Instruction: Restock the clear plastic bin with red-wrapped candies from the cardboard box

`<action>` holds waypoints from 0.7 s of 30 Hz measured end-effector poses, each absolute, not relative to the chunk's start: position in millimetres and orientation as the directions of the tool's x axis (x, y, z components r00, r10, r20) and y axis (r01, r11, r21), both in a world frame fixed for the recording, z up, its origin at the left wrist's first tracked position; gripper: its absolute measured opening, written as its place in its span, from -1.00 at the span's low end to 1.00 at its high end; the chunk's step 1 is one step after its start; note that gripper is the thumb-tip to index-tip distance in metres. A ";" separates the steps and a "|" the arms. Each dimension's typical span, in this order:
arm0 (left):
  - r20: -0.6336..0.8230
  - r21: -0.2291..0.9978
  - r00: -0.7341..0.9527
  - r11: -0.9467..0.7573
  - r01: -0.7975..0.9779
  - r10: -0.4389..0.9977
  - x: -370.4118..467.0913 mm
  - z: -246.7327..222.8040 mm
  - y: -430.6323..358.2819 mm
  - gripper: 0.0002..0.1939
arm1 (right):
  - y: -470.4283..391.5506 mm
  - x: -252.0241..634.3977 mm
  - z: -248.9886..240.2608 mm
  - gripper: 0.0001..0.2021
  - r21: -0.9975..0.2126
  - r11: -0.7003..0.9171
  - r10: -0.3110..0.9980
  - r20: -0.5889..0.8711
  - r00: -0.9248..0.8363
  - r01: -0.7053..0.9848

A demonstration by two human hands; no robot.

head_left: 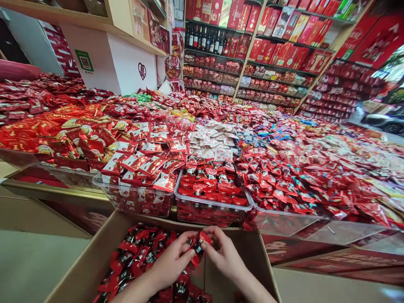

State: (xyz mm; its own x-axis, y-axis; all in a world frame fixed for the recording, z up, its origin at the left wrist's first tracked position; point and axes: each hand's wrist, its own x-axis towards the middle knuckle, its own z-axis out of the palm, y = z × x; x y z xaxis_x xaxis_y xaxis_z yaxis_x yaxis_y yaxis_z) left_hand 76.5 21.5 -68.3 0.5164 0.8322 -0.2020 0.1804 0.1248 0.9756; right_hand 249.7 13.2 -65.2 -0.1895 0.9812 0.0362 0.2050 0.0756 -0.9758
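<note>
Both hands are above an open cardboard box (85,260) that holds a heap of red and black wrapped candies (139,252). Between my left hand (176,256) and my right hand (222,252) are small red-and-black candy packets (198,248). The left thumb and fingers pinch them from one side, the right thumb and fingers from the other. How many packets are held is partly hidden by the fingers. Just beyond the box stands a clear plastic bin (214,205) with similar red packets lying in rows.
Left of that bin is another clear bin (135,198) of red-and-white packets. Piles of red candies (284,181) spread to the right, white packets (214,139) behind. Shelves (243,63) with red boxes and bottles line the back. A white pillar (126,63) stands at the left.
</note>
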 end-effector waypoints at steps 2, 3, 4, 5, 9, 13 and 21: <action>-0.141 0.967 0.521 0.003 0.256 0.842 74.3 -66.8 20.4 -0.63 | 10.7 250.2 -57.5 -0.67 -0.926 0.210 0.959 0.132 -0.251 0.313; -0.125 0.958 0.522 -0.035 0.285 0.844 73.4 -66.5 20.0 -0.63 | 9.7 250.7 -53.2 -0.66 -0.907 0.248 0.944 0.148 -0.293 0.340; -0.118 0.952 0.520 -0.052 0.301 0.846 72.8 -66.6 19.7 -0.63 | 8.9 251.4 -49.3 -0.67 -0.898 0.267 0.931 0.147 -0.334 0.350; -0.114 0.952 0.510 -0.053 0.301 0.853 72.5 -67.2 19.5 -0.63 | 8.5 252.1 -46.0 -0.68 -0.895 0.272 0.921 0.135 -0.366 0.352; -0.094 0.988 0.431 0.031 0.151 0.897 72.6 -72.5 21.2 -0.62 | 8.4 254.3 -43.0 -0.57 -0.873 0.316 0.894 0.143 -0.425 0.371; -0.142 0.985 0.356 0.166 -0.039 0.924 74.2 -77.1 26.4 -0.57 | 7.2 260.1 -37.2 -0.74 -0.771 0.480 0.833 0.251 -0.494 0.418; -0.164 0.984 0.386 0.121 0.134 0.908 76.1 -78.4 26.6 -0.63 | 32.5 306.7 59.4 -0.89 -0.343 0.507 0.723 0.669 -0.174 0.791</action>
